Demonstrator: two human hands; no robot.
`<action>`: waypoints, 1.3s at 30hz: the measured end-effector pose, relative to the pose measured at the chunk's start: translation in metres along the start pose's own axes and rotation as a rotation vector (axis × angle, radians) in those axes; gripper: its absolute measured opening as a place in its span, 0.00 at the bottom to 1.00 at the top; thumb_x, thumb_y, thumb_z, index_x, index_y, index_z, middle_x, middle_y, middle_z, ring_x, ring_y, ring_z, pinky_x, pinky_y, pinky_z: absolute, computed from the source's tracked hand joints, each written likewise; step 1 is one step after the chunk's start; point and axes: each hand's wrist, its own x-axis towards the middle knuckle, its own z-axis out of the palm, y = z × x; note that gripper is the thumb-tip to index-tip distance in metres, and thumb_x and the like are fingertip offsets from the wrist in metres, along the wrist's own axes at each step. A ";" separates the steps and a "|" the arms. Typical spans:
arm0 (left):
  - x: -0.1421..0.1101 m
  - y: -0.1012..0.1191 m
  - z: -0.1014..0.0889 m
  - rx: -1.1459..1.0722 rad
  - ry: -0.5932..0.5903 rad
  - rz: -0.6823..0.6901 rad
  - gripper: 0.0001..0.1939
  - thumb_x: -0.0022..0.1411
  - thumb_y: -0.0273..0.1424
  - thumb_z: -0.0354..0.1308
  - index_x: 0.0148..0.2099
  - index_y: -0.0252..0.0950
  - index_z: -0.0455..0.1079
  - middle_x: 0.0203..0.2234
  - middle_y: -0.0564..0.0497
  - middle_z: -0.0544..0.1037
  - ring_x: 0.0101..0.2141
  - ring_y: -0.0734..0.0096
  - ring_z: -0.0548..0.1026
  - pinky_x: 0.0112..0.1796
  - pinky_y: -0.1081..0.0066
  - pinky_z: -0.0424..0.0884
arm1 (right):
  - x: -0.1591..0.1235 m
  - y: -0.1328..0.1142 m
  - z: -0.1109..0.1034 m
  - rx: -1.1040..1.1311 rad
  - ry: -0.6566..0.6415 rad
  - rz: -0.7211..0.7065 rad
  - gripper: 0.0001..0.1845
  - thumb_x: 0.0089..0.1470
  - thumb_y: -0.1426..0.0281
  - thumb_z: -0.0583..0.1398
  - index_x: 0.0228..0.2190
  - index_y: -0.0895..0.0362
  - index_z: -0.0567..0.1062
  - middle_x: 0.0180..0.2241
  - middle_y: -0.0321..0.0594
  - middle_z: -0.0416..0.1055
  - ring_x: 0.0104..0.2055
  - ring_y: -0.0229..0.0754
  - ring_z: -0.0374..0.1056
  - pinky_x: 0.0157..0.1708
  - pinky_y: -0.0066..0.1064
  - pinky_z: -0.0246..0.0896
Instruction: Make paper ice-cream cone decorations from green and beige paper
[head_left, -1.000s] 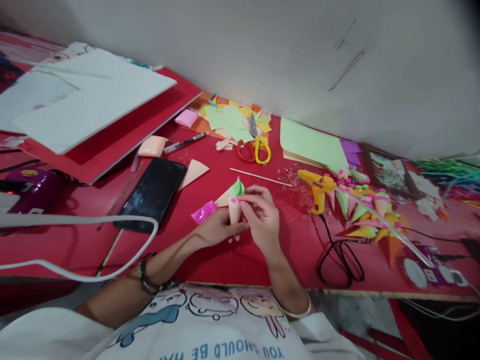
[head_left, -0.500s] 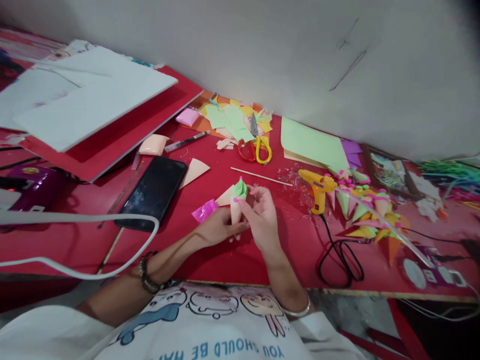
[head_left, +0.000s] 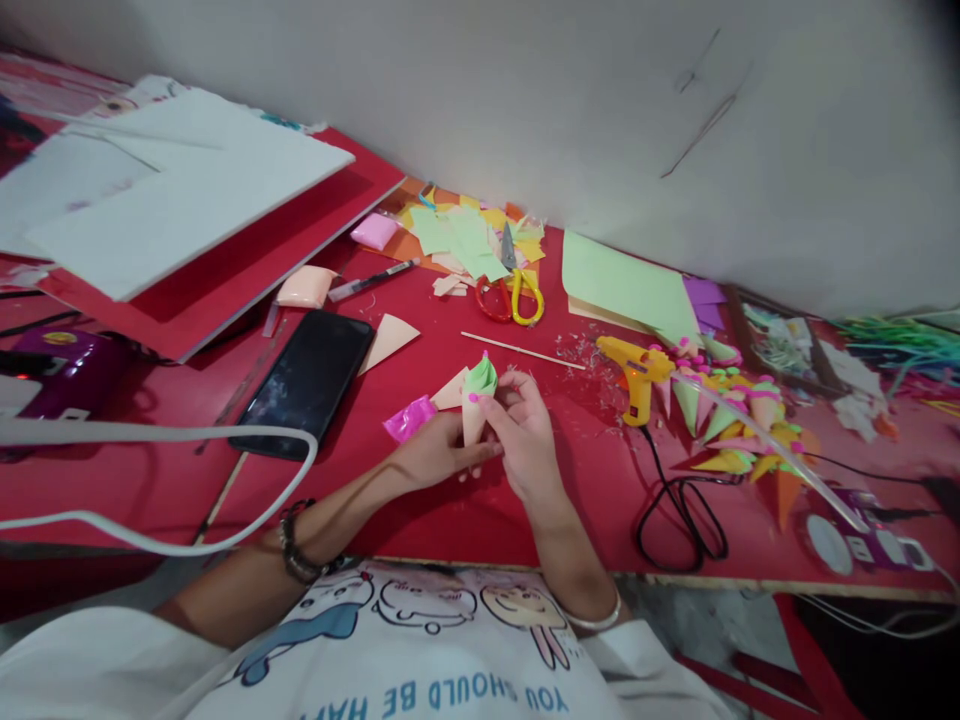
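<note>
Between both hands stands a small paper ice cream cone (head_left: 475,415), peach below with a swirled green top, a pink tip and a pink dot at its rim. My left hand (head_left: 435,448) grips its lower part, the thumb lying across the front. My right hand (head_left: 526,430) has its thumb pressed to the cone's upper right side near the pink dot; its other fingers curl behind and are partly hidden. Just left of the cone lie a shiny pink packet (head_left: 410,419) and a peach paper piece (head_left: 448,391). A thin wooden stick (head_left: 523,350) rests beyond the hands.
A black phone (head_left: 306,380) lies at left, near a white cable (head_left: 285,437). Scissors (head_left: 527,298) rest by paper scraps (head_left: 465,240). At right are a yellow glue gun (head_left: 634,375) with its black cord (head_left: 682,520) and several finished cones (head_left: 739,410). White boards (head_left: 195,190) fill the back left.
My right fingers have drawn back from the pink dot and curled behind the cone, while the thumb stays against it. The cone has shifted slightly to the right in the view.
</note>
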 end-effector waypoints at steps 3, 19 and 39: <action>0.000 0.000 0.000 0.003 -0.005 0.003 0.14 0.54 0.36 0.52 0.22 0.31 0.61 0.14 0.55 0.67 0.15 0.81 0.65 0.17 0.81 0.60 | 0.000 0.000 0.000 -0.025 0.004 -0.003 0.12 0.44 0.68 0.58 0.31 0.53 0.60 0.28 0.31 0.63 0.25 0.30 0.61 0.21 0.20 0.57; 0.000 0.002 0.000 -0.020 -0.022 -0.020 0.15 0.53 0.36 0.52 0.22 0.31 0.62 0.15 0.55 0.68 0.15 0.82 0.64 0.17 0.81 0.59 | 0.000 0.000 -0.002 -0.038 0.006 -0.013 0.12 0.44 0.68 0.58 0.33 0.52 0.60 0.31 0.32 0.64 0.31 0.32 0.63 0.28 0.22 0.60; 0.003 0.003 -0.007 -0.432 0.222 -0.123 0.14 0.52 0.39 0.54 0.28 0.30 0.67 0.15 0.57 0.67 0.16 0.86 0.63 0.18 0.84 0.58 | -0.011 -0.009 -0.013 -0.642 -0.033 -0.359 0.09 0.48 0.71 0.56 0.34 0.51 0.73 0.32 0.37 0.67 0.36 0.38 0.64 0.37 0.31 0.60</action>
